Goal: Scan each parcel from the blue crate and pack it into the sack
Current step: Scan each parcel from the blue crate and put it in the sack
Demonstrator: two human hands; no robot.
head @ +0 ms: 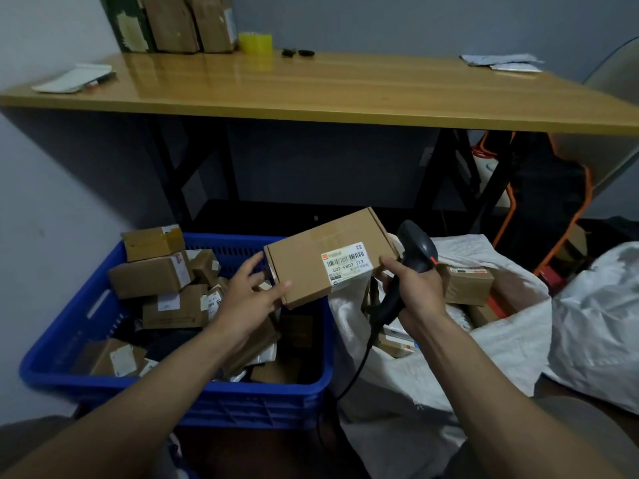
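A flat brown cardboard parcel (311,261) with a white barcode label hangs in the air between the blue crate (221,392) and the white woven sack (432,368). My left hand (249,295) grips its left end, thumb on top. My right hand (411,285) holds a black handheld scanner (416,250) by the handle, and its fingertips touch the parcel's right edge near the label. The scanner head sits just right of the parcel. The crate holds several brown boxes and dark bags. The sack is open, with boxes (466,281) inside.
A wooden table (345,88) stands behind, carrying cardboard boxes, a yellow tape roll (255,43), papers and envelopes. Another white bag (598,323) lies at the right. The scanner's black cable (359,368) drops between crate and sack. An orange-framed object stands under the table at right.
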